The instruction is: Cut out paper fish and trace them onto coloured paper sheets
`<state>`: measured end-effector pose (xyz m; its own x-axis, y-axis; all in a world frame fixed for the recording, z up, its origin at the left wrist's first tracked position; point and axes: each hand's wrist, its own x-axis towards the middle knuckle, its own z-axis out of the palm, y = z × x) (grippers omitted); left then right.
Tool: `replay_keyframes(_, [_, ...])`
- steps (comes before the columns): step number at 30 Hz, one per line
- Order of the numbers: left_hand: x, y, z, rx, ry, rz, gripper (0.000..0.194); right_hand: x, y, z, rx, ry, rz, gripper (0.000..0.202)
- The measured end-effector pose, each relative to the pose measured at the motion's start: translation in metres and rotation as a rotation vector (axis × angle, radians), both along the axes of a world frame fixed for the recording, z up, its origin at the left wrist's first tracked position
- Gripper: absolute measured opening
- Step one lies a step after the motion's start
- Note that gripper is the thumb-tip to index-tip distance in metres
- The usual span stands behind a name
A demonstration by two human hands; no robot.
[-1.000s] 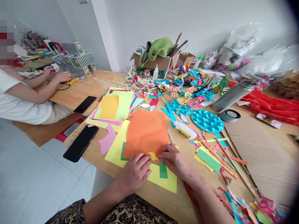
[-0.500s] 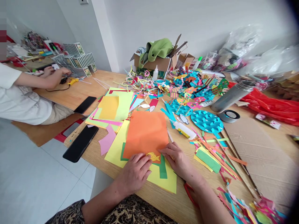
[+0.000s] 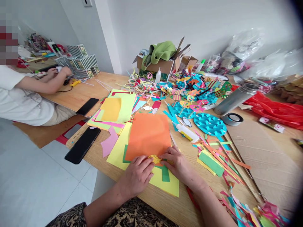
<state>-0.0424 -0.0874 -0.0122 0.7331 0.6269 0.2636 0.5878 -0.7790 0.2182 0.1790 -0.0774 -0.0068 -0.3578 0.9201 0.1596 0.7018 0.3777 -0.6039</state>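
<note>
A small yellow paper fish (image 3: 155, 158) with dots lies on the lower edge of an orange sheet (image 3: 150, 132). My left hand (image 3: 137, 173) lies over the sheet's bottom left part, fingers laid flat, fingertips on the fish's head end. From the right, my right hand (image 3: 177, 162) pinches the fish's tail between thumb and fingers. Beneath the orange sheet are a green cut piece (image 3: 165, 174) and yellow sheets (image 3: 171, 187). A red handle (image 3: 193, 198) shows by my right forearm, mostly hidden.
A white glue bottle (image 3: 187, 133) lies right of the orange sheet, near blue scalloped discs (image 3: 210, 124) and paper scraps (image 3: 210, 163). Two phones, one a black phone (image 3: 82, 145), lie left. A metal flask (image 3: 236, 99) stands behind. A co-worker (image 3: 30, 94) sits far left.
My right hand has shifted slightly left, and its fingers now cover the fish's tail, which showed before. My left hand stays in place. The view has shifted a little.
</note>
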Motion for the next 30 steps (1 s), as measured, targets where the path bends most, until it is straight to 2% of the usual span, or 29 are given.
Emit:
replay_keyframes(4, [0.0, 0.001, -0.003, -0.007, -0.012, 0.005, 0.028, 0.001, -0.001, 0.003, -0.026, -0.023, -0.001, 0.013])
replay_keyframes(9, [0.0, 0.005, -0.007, -0.022, -0.067, 0.009, 0.025, 0.0, -0.003, 0.008, -0.069, -0.067, -0.017, 0.019])
replay_keyframes(17, [-0.001, 0.014, -0.017, -0.026, -0.061, -0.023, 0.023, -0.003, 0.001, 0.004, -0.07, -0.095, -0.064, 0.018])
replay_keyframes(25, [-0.001, 0.023, -0.008, -0.002, -0.026, -0.047, 0.024, 0.002, 0.002, 0.006, -0.01, -0.068, -0.073, 0.015])
replay_keyframes(27, [0.0, 0.022, -0.006, 0.0, -0.021, -0.035, 0.024, 0.009, 0.005, 0.006, 0.045, -0.061, -0.149, 0.014])
replay_keyframes(30, [0.004, 0.016, -0.002, -0.02, -0.019, 0.001, 0.023, 0.019, 0.014, 0.005, 0.102, -0.172, -0.41, 0.022])
